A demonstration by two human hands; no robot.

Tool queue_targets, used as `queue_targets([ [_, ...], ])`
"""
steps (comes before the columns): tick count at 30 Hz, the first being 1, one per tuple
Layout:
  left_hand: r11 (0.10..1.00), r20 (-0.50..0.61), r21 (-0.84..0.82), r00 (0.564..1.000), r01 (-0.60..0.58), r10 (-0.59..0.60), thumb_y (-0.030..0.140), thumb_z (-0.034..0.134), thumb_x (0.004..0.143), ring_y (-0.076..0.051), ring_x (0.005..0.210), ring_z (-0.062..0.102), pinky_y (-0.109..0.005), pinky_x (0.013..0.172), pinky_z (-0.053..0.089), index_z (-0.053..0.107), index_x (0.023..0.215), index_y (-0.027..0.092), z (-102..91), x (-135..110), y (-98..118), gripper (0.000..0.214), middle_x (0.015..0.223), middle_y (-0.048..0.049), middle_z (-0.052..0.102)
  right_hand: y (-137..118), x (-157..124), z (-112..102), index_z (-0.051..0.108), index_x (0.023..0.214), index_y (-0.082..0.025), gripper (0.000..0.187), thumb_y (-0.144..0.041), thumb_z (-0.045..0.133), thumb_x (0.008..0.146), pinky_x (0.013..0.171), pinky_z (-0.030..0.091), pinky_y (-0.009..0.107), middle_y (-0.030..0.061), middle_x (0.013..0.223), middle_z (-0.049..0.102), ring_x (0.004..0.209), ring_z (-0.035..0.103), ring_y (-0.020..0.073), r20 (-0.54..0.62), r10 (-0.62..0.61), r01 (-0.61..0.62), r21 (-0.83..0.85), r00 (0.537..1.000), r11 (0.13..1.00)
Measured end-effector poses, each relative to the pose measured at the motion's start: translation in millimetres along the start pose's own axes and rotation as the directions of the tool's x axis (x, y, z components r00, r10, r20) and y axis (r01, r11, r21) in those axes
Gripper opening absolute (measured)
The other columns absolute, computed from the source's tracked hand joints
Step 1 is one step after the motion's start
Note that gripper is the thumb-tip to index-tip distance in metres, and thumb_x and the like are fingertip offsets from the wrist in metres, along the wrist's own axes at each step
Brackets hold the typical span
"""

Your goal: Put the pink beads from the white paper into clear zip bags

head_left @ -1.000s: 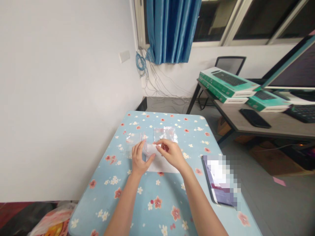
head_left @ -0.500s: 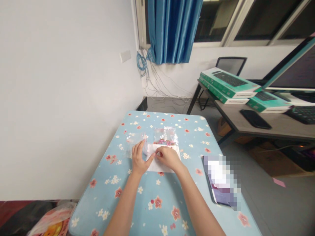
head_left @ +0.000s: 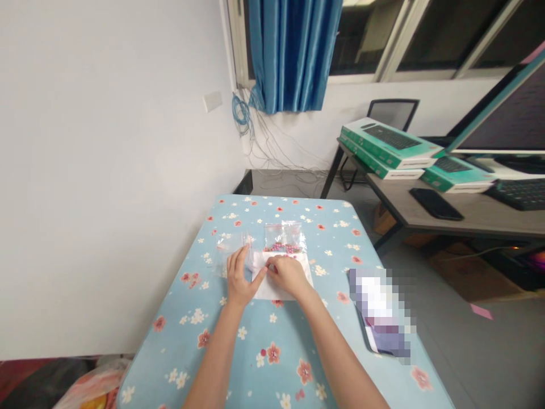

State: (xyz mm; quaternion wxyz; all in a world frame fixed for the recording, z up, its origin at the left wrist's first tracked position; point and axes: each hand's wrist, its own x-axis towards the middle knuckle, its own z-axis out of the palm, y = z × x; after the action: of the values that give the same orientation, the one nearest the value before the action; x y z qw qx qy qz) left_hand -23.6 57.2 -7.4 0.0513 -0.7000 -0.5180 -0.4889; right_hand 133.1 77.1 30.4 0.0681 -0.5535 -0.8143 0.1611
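Observation:
A white sheet, paper or cloth (head_left: 272, 291), lies on the flowered table under both my hands. My left hand (head_left: 242, 278) rests at its left edge with fingers apart, the thumb reaching toward my right fingertips. Beneath and beside the left fingers are clear plastic zip bags (head_left: 227, 244). My right hand (head_left: 289, 275) is curled over the middle of the sheet, thumb and index finger pinched; whatever is between them is too small or hidden to make out. Just beyond the sheet lies a clear zip bag with pink beads (head_left: 286, 248) along its near end.
A tablet or phone with a blurred screen (head_left: 378, 312) lies at the right of the blue table (head_left: 255, 369). To the right stands a desk (head_left: 392, 199) with green keyboard boxes (head_left: 387, 147), a black phone (head_left: 436, 203) and a monitor. A white wall borders the left.
The whole view has shifted slightly. My hands keep nearly the same pose over the white sheet, and the bags stay where they were.

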Motion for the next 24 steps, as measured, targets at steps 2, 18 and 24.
queue_targets([
  [2,1.0,0.002,0.0,1.0,0.002,-0.002,0.04,0.062,0.078,-0.026,0.108,0.055,-0.042,0.093,0.043,0.042,0.131,0.016,0.1,-0.4,-0.2,0.061,0.117,-0.0151,0.059,-0.4,0.2,1.4,0.066,0.094,-0.02,0.02,-0.023,0.049,0.085,0.066,0.036,0.025,0.0076,0.088,0.071,0.081,0.064,0.0197,-0.005,0.008,-0.008,-0.005,1.0,1.0],
  [18,1.0,0.012,0.007,1.0,-0.023,0.023,0.041,0.062,0.078,-0.026,0.106,0.054,-0.043,0.092,0.044,0.043,0.13,0.017,0.0,-0.9,-0.7,0.06,0.116,-0.0145,0.059,4.8,-9.9,-30.4,0.063,0.097,-0.02,0.018,-0.027,0.048,0.088,0.061,0.035,0.022,-0.0013,0.068,0.061,0.064,0.056,0.0122,-0.269,0.012,0.11,0.435,0.963,0.893],
  [24,0.997,0.048,0.011,0.996,-0.078,0.077,0.038,0.063,0.078,-0.026,0.107,0.054,-0.042,0.092,0.043,0.039,0.133,0.017,1.1,-1.9,-0.2,0.064,0.117,-0.0143,0.058,-8.7,-18.1,-42.9,0.063,0.093,-0.02,0.018,-0.032,0.051,0.088,0.062,0.036,0.022,-0.0017,0.067,0.057,0.063,0.053,0.0118,-0.299,-0.091,0.229,0.466,0.95,0.855],
])
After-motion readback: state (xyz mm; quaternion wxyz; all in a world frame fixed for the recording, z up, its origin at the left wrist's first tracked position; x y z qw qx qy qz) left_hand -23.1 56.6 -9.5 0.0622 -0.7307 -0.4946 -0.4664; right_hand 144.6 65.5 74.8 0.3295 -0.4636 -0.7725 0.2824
